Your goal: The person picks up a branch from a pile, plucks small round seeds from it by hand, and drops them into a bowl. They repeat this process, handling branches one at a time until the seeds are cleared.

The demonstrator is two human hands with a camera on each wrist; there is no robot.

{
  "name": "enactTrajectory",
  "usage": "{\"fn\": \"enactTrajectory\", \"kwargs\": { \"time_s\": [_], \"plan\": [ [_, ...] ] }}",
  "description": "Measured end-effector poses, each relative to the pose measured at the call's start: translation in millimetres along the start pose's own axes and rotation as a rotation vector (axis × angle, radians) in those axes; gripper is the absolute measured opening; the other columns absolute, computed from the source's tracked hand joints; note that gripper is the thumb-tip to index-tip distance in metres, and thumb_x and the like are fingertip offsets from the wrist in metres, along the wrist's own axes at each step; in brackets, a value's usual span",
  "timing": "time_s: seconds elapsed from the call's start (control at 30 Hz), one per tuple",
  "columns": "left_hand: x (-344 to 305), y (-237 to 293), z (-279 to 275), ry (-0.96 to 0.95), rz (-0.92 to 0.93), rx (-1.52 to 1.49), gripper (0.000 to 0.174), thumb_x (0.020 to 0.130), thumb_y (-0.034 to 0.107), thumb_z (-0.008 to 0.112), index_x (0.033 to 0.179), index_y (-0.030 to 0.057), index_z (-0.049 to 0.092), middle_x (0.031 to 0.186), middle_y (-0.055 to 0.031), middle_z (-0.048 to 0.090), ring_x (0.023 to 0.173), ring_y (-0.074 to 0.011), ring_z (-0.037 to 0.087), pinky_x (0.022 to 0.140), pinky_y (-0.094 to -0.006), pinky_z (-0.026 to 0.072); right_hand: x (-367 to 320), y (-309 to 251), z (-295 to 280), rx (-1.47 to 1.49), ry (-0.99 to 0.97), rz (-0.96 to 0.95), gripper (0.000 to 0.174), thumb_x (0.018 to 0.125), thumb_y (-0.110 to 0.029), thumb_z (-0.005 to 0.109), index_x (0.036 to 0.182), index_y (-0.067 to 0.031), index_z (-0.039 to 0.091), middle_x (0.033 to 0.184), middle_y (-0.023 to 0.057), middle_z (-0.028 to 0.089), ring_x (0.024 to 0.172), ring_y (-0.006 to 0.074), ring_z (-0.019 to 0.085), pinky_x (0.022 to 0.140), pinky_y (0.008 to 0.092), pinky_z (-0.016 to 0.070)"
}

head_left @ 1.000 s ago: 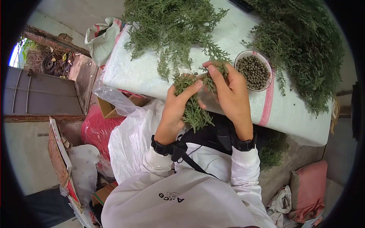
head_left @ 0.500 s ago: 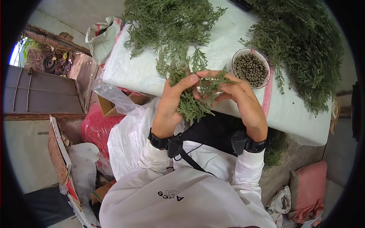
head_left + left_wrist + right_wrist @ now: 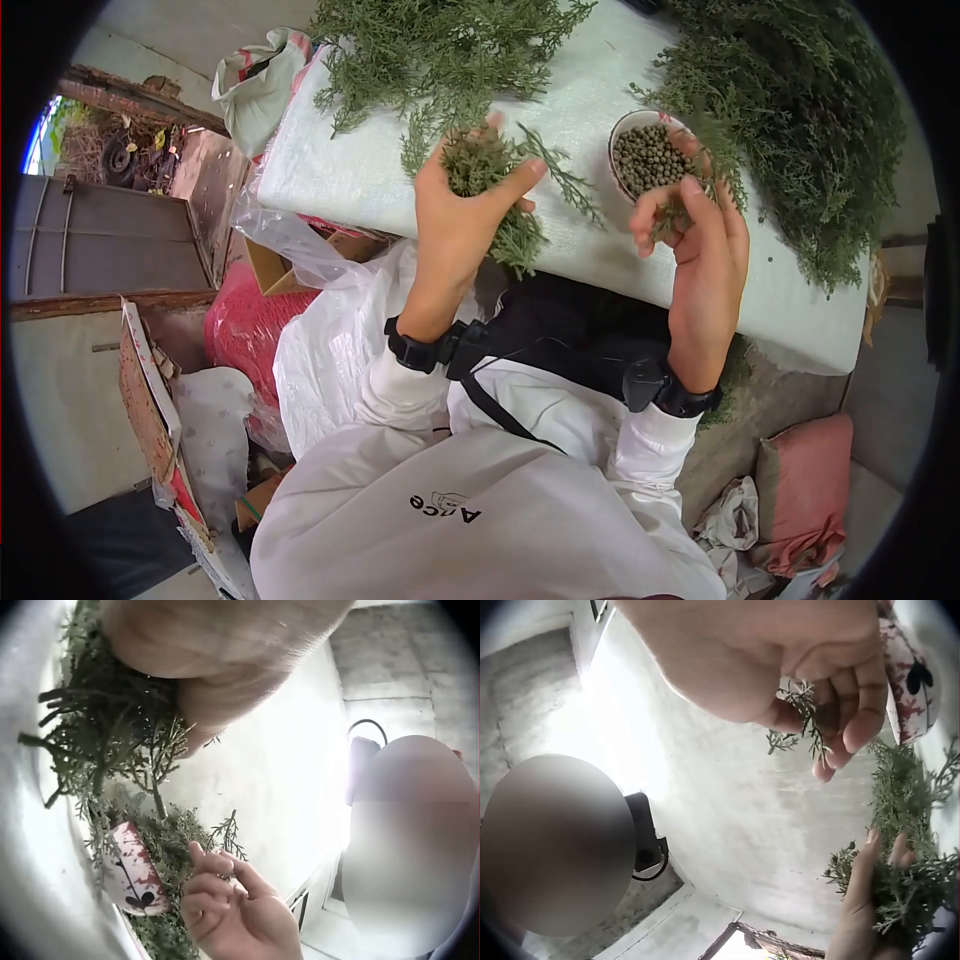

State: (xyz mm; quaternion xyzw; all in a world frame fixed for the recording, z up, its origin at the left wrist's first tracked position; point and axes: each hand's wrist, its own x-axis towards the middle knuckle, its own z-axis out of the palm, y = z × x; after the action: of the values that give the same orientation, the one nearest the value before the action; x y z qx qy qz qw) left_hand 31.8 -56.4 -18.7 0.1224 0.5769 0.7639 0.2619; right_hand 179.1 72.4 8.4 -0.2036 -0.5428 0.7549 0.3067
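My left hand (image 3: 450, 235) grips a bunch of green conifer sprigs (image 3: 475, 165) over the near side of the white woven sheet. In the left wrist view, their cut stems (image 3: 52, 705) stick out past the hand. One longer sprig (image 3: 565, 180) reaches right from the bunch. My right hand (image 3: 705, 290) is just in front of the bowl (image 3: 613, 165), thumb and fingers curled around a small conifer sprig (image 3: 802, 720). Small round brownish-green cones (image 3: 645, 160) fill the bowl. Its outside is white with red patterning, seen in the left wrist view.
A conifer pile (image 3: 430, 60) lies at the far left of the sheet (image 3: 350, 170), and a larger pile (image 3: 800, 130) covers its right. Left of the sheet stand a white sack (image 3: 260, 95) and an open cardboard box (image 3: 270, 270). A red cushion (image 3: 805, 490) is at lower right.
My right hand has moved right, away from the bunch to the bowl, with a small sprig in its fingers. The left hand keeps the bunch and has shifted slightly up.
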Motion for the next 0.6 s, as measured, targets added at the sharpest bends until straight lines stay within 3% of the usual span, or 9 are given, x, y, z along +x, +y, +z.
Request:
{"fn": "enactTrajectory", "kwargs": {
  "time_s": [0.1,0.13,0.23,0.3,0.4,0.43,0.53,0.57,0.6],
  "plan": [
    [0,-1,-3,0.105,0.389,0.295,0.032,0.078,0.002,0.075,0.106,-0.0018,0.059,0.101,-0.0102,0.067,0.066,-0.0142,0.062,0.061,-0.027,0.0517,-8,-1,2,-0.135,0.073,0.033,0.033,0.098,-0.017,0.05,0.128,-0.0033,0.052,0.081,0.0062,0.062,0.065,0.0107,0.05,0.059,0.0265,0.0401],
    [-1,1,-6,0.095,0.388,0.295,0.032,0.078,0.002,0.075,0.106,-0.0018,0.059,0.101,-0.0102,0.067,0.066,-0.0142,0.062,0.061,-0.027,0.0517,-11,-1,2,-0.2,0.112,0.048,0.032,0.097,-0.014,0.052,0.127,-0.0043,0.052,0.078,0.0049,0.06,0.064,0.0103,0.048,0.057,0.0267,0.0387],
    [-12,12,-20,-0.073,-0.02,0.019,0.032,0.08,0.003,0.073,0.107,0.0,0.057,0.104,-0.0083,0.065,0.075,-0.0129,0.063,0.067,-0.0259,0.0521,-20,0,0,-0.342,-0.033,0.06,0.029,0.094,-0.015,0.058,0.12,-0.0049,0.052,0.071,0.0047,0.06,0.06,0.0138,0.053,0.054,0.0299,0.0389],
    [-19,18,-18,-0.213,-0.077,-0.019,0.03,0.081,0.004,0.072,0.107,0.0006,0.057,0.104,-0.0078,0.065,0.079,-0.0125,0.063,0.069,-0.0257,0.0519,-23,2,-4,-0.409,-0.112,0.084,0.028,0.092,-0.016,0.061,0.116,-0.0052,0.052,0.068,0.0046,0.061,0.058,0.0156,0.055,0.053,0.0315,0.039],
    [-27,18,-13,-0.512,-0.218,-0.104,0.027,0.083,0.006,0.071,0.105,0.0018,0.056,0.104,-0.0069,0.065,0.086,-0.0118,0.062,0.074,-0.0252,0.0515,-14,-7,-26,-0.79,-0.871,-0.26,0.033,0.085,-0.009,0.066,0.114,-0.0075,0.05,0.068,0.0072,0.06,0.057,0.012,0.051,0.051,0.0264,0.0361],
    [-32,10,-13,-0.561,-0.308,-0.104,0.026,0.083,0.005,0.071,0.104,0.0023,0.055,0.104,-0.0073,0.065,0.089,-0.0118,0.062,0.075,-0.0258,0.0515,-17,-9,-26,-0.783,-0.849,-0.223,0.033,0.085,-0.009,0.066,0.114,-0.0075,0.05,0.068,0.0072,0.06,0.057,0.012,0.051,0.051,0.0264,0.0361],
    [-50,-10,-10,-0.632,-0.489,-0.135,0.026,0.082,0.003,0.072,0.102,0.0033,0.054,0.104,-0.0081,0.065,0.094,-0.0117,0.061,0.078,-0.0269,0.0514,-18,-15,-14,-1.014,-0.799,-0.057,0.037,0.079,-0.01,0.071,0.11,-0.004,0.052,0.071,0.0201,0.06,0.065,0.0378,0.058,0.056,0.041,0.0425],
    [-52,-10,-7,-0.593,-0.468,-0.091,0.027,0.081,0.002,0.072,0.102,0.0036,0.053,0.104,-0.0084,0.065,0.093,-0.0113,0.061,0.079,-0.0269,0.0514,-20,-15,-12,-1.017,-0.802,-0.051,0.037,0.079,-0.01,0.071,0.11,-0.004,0.052,0.071,0.0201,0.06,0.065,0.0378,0.058,0.056,0.041,0.0425],
    [-52,-9,-4,-0.555,-0.444,-0.047,0.029,0.081,0.0,0.072,0.101,0.0038,0.053,0.104,-0.0088,0.065,0.093,-0.011,0.061,0.079,-0.027,0.0514,-23,-17,-11,-0.949,-0.703,0.009,0.034,0.08,-0.009,0.071,0.108,-0.0043,0.053,0.07,0.0151,0.06,0.063,0.0287,0.057,0.055,0.0356,0.0406]
  ]
}}
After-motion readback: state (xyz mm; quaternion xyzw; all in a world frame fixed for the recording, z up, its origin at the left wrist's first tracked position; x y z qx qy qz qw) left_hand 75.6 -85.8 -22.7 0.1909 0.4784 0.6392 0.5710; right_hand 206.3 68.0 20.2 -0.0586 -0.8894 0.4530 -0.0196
